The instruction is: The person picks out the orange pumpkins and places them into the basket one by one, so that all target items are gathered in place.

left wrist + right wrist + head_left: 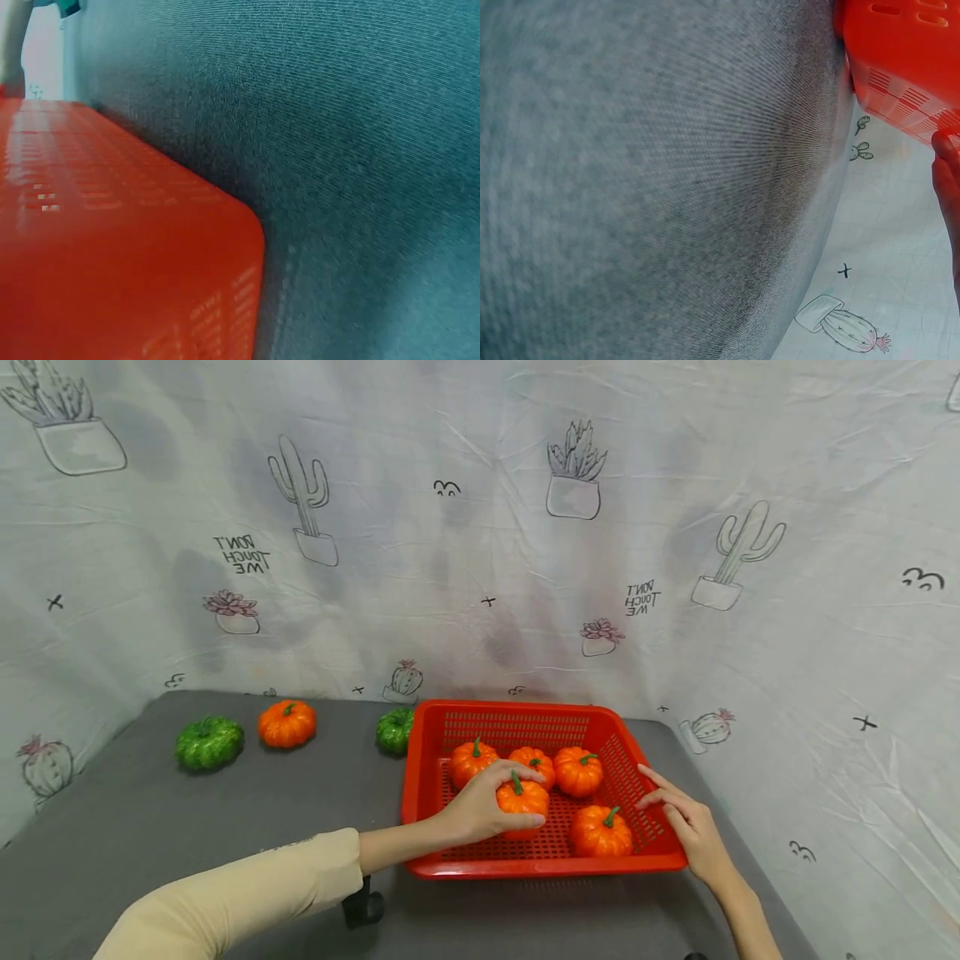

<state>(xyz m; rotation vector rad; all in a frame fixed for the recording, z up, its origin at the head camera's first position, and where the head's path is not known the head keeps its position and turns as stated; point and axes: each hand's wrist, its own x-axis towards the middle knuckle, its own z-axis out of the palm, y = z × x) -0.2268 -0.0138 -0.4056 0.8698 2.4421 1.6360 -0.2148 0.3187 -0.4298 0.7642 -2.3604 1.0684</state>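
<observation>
My left hand (480, 803) grips an orange pumpkin (525, 802) over the red plastic basket (517, 867), thumb on the near side and fingers over the far side. Its green stem points up. Inside the basket sit several more orange pumpkins, one of them at the near right (602, 832). My right hand (696, 837) holds the basket's right rim, fingers laid over the edge. The right wrist view catches a finger (946, 172) beside the basket's slotted wall (900, 94). In the left wrist view only the basket's outer side (135, 255) shows, with the left hand out of frame.
A green pumpkin (209, 743) and an orange pumpkin (287, 724) lie at the back left of the grey table (300, 802). Another green pumpkin (394, 731) sits against the basket's left side. A printed curtain (465, 568) hangs behind and to the right.
</observation>
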